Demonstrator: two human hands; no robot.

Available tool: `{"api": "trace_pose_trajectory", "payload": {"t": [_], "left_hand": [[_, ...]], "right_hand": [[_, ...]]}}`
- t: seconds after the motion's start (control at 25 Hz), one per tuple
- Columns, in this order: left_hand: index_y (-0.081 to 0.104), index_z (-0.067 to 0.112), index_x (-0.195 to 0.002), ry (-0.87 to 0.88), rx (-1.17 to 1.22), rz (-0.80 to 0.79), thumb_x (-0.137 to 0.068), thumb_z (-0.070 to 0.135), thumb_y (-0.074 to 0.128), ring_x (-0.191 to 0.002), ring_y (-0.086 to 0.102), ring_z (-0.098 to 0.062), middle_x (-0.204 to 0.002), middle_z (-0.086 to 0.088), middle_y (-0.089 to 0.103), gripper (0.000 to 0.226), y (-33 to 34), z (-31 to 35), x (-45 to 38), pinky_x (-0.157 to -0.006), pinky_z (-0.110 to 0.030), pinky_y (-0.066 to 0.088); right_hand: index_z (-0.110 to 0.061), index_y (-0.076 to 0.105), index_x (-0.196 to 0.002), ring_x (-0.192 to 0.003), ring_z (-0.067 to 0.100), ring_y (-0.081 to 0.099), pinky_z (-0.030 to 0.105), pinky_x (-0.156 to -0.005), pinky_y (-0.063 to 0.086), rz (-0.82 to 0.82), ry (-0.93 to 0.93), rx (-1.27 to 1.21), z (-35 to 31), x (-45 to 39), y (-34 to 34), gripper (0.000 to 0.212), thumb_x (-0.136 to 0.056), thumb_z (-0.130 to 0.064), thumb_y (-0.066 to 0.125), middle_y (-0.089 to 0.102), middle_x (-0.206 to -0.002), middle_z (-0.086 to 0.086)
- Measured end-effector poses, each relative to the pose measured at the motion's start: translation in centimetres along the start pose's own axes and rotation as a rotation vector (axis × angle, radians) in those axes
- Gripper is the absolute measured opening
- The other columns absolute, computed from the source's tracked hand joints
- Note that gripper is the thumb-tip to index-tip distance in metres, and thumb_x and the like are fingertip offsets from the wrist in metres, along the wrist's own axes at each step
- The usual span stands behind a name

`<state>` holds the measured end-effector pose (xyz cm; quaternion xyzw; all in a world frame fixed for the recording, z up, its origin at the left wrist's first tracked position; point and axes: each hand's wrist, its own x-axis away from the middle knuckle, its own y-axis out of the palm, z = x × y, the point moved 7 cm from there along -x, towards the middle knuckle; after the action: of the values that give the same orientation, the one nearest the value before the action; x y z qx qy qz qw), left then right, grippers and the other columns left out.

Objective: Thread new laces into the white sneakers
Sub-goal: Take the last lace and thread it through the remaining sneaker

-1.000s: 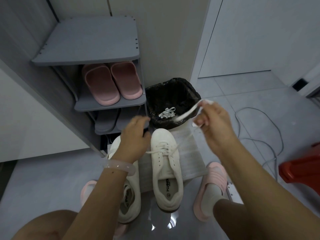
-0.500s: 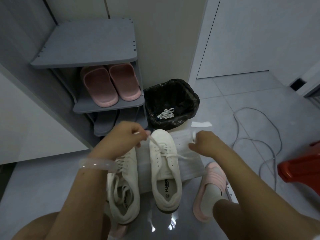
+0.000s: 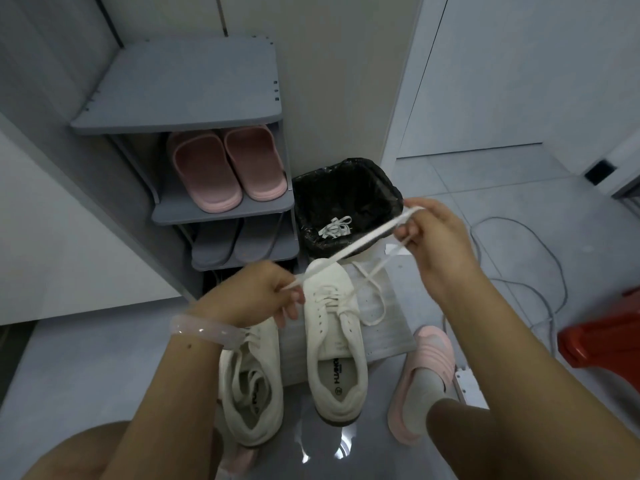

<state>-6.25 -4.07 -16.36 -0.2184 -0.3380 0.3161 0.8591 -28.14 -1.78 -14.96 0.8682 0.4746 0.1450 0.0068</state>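
Observation:
Two white sneakers stand on the grey floor, toes pointing away from me. The right sneaker (image 3: 334, 344) is partly laced near the toe and its toe rests on a white sheet (image 3: 391, 327). The left sneaker (image 3: 252, 386) lies partly under my left wrist. A flat white lace (image 3: 353, 249) runs taut between my hands above the right sneaker's toe. My left hand (image 3: 258, 297) pinches one end of it. My right hand (image 3: 438, 233) is raised and grips the other end, from which a thin loop hangs to the sheet.
A grey shoe rack (image 3: 221, 209) with pink slippers (image 3: 225, 168) and grey slippers stands at the back left. A black-lined bin (image 3: 346, 202) holds an old white lace (image 3: 334, 226). A grey cable (image 3: 540, 271) and a red stool (image 3: 602, 330) are on the right. My foot wears a pink slipper (image 3: 426, 379).
My right hand rose from beside the right sneaker up and away, drawing the lace taut. My left hand stayed near the sneaker's toe, still pinching the lace.

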Motion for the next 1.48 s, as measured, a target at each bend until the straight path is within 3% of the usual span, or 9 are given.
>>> {"api": "trace_pose_trajectory", "payload": {"t": [0.08, 0.24, 0.36, 0.48, 0.68, 0.84, 1.04, 1.32, 1.48], "left_hand": [[0.062, 0.014, -0.083, -0.087, -0.03, -0.12, -0.097, 0.02, 0.044, -0.055, 0.062, -0.006, -0.068, 0.003, 0.067, 0.024, 1.7, -1.3, -0.3, -0.065, -0.017, 0.048], [0.066, 0.011, -0.094, -0.142, -0.085, -0.173, -0.1, 0.037, 0.028, -0.079, 0.056, -0.011, -0.081, 0.003, 0.06, 0.046, 3.7, -1.1, -1.0, -0.076, -0.02, 0.04], [0.067, 0.015, -0.105, -0.112, -0.076, -0.109, -0.099, 0.042, 0.023, -0.091, 0.053, -0.013, -0.1, 0.0, 0.057, 0.052, 4.2, -0.7, -1.5, -0.079, -0.022, 0.038], [0.064, 0.011, -0.108, -0.079, 0.121, 0.053, -0.099, 0.029, 0.034, -0.061, 0.044, -0.006, -0.07, 0.003, 0.05, 0.036, 3.6, -1.6, -2.5, -0.058, -0.016, 0.035], [0.054, 0.012, -0.116, -0.163, 0.541, 0.073, -0.096, 0.004, 0.042, -0.047, 0.048, -0.003, -0.066, 0.0, 0.05, 0.025, 5.3, -4.0, -3.9, -0.046, -0.01, 0.04], [0.06, 0.008, -0.081, -0.179, 0.439, 0.178, -0.084, -0.004, 0.059, -0.045, 0.059, -0.002, -0.064, -0.005, 0.062, 0.013, 5.1, -5.4, -4.1, -0.054, -0.019, 0.054], [0.061, 0.012, -0.065, -0.104, 0.19, 0.202, -0.081, -0.004, 0.061, -0.047, 0.056, 0.001, -0.057, 0.001, 0.058, 0.022, 4.8, -5.0, -3.9, -0.054, -0.012, 0.049], [0.068, 0.003, -0.078, 0.031, -0.131, 0.24, -0.084, 0.004, 0.056, -0.079, 0.057, -0.019, -0.077, -0.004, 0.061, 0.013, 5.0, -3.3, -4.5, -0.068, -0.021, 0.04], [0.046, 0.016, -0.061, 0.029, -0.053, 0.299, -0.082, 0.004, 0.057, -0.064, 0.053, -0.017, -0.062, 0.005, 0.049, 0.027, 6.0, -3.5, -4.8, -0.066, -0.029, 0.044]], "right_hand": [[-0.012, 0.059, -0.088, -0.05, 0.012, 0.048, 0.023, -0.063, 0.046, 0.117, 0.087, -0.201, 0.8, -0.4, -1.6, 0.027, -0.091, 0.003, 0.037, 0.045, -0.042, -0.005], [-0.015, 0.057, -0.091, -0.076, 0.013, 0.068, 0.023, -0.075, 0.051, -0.026, 0.094, -0.244, 1.1, 0.1, 0.0, 0.021, -0.095, -0.005, 0.039, 0.069, -0.067, 0.0], [-0.021, 0.06, -0.095, -0.104, 0.011, 0.064, 0.024, -0.087, 0.048, -0.17, -0.028, -0.033, 0.4, 0.4, 1.5, 0.024, -0.097, -0.008, 0.04, 0.071, -0.102, -0.001], [-0.023, 0.056, -0.118, -0.112, 0.006, 0.053, 0.016, -0.087, 0.042, -0.291, -0.103, 0.433, 1.4, 0.8, 2.9, 0.026, -0.096, -0.012, 0.047, 0.059, -0.122, -0.006], [-0.011, 0.056, -0.123, -0.114, 0.02, 0.051, 0.024, -0.093, 0.039, -0.26, -0.365, 1.052, 3.8, 1.6, 3.9, 0.033, -0.091, -0.01, 0.05, 0.055, -0.122, 0.007], [-0.012, 0.063, -0.109, -0.088, 0.02, 0.06, 0.03, -0.078, 0.047, -0.46, -0.238, 1.104, 5.5, 2.2, 4.7, 0.024, -0.094, -0.015, 0.045, 0.066, -0.093, 0.005], [-0.014, 0.069, -0.106, -0.097, 0.023, 0.061, 0.035, -0.083, 0.049, -0.747, -0.188, 1.399, 8.8, 3.6, 5.6, 0.028, -0.094, -0.018, 0.044, 0.068, -0.104, 0.006], [-0.011, 0.068, -0.091, -0.088, 0.026, 0.057, 0.032, -0.073, 0.043, -0.774, -0.118, 1.401, 11.8, 4.1, 5.4, 0.03, -0.094, -0.018, 0.039, 0.066, -0.097, 0.01], [-0.024, 0.07, -0.105, -0.094, 0.021, 0.057, 0.026, -0.073, 0.04, -0.684, 0.013, 1.187, 12.4, 3.8, 4.8, 0.026, -0.092, -0.021, 0.048, 0.068, -0.105, 0.003]]}}
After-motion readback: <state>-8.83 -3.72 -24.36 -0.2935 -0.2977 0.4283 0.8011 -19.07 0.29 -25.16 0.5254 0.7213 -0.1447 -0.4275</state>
